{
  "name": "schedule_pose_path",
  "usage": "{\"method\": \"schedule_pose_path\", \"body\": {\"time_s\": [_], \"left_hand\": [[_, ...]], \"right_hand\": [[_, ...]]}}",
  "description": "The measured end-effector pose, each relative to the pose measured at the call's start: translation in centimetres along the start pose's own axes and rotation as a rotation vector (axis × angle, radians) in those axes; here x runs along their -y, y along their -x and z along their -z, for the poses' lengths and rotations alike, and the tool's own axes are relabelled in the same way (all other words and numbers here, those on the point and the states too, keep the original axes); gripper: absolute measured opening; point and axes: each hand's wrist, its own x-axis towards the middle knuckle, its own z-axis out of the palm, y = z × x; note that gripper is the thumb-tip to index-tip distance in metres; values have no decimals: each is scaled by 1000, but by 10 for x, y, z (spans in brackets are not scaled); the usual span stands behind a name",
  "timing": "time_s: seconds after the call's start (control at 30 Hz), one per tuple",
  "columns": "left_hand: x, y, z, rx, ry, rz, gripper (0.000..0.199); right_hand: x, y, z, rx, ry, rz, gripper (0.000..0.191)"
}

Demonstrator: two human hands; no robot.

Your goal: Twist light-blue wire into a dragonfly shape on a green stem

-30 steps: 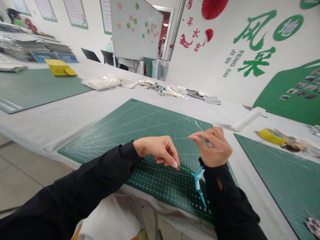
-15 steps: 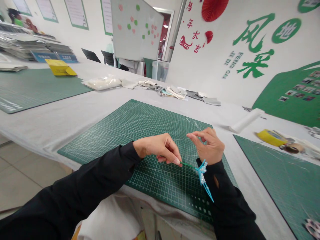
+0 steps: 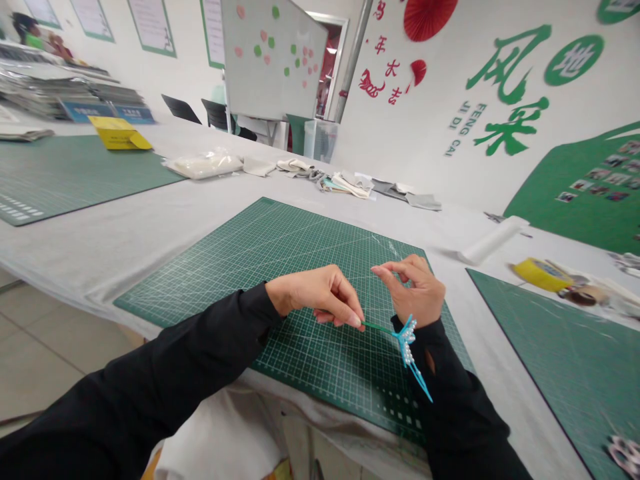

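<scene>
My left hand (image 3: 327, 299) is closed, with thumb and fingertips pinching the end of a thin green stem (image 3: 377, 327). At the stem's other end is a light-blue butterfly-like ornament (image 3: 406, 339) set with white pearl beads. Two long blue tails slant down from it, in front of my right sleeve. Above the ornament, my right hand (image 3: 417, 290) is raised with thumb and index finger pressed together. Anything between those fingertips is too small to make out. Both hands are over a green cutting mat (image 3: 240, 247) with a white grid.
Another cutting mat (image 3: 560, 353) lies to the right, with a yellow roll (image 3: 543, 275) beyond it. Further left are a third mat (image 3: 75, 173), a yellow packet (image 3: 117, 135) and a plastic-wrapped bundle (image 3: 203, 163). Fabric pieces (image 3: 350, 185) line the far edge.
The beaded ornament has turned slightly on its stem, its tails swinging a little to the right. My right hand has shifted slightly left. My left hand keeps its pinch.
</scene>
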Motion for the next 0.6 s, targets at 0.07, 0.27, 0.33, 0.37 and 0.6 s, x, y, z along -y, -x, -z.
{"method": "schedule_pose_path", "body": {"time_s": [0.07,0.27,0.33,0.37,0.6], "left_hand": [[1,-1,0,24,0,1,15],[5,-2,-1,91,-11,6,18],[6,-3,-1,97,-14,17,18],[6,-3,-2,100,-17,23,19],[9,-4,-3,95,-26,33,20]], "right_hand": [[2,0,0,-8,-16,5,13],[12,1,-3,-21,-49,21,12],[14,2,-4,-27,-51,32,12],[15,3,-5,-32,-49,36,13],[21,4,-10,-63,-32,71,12]]}}
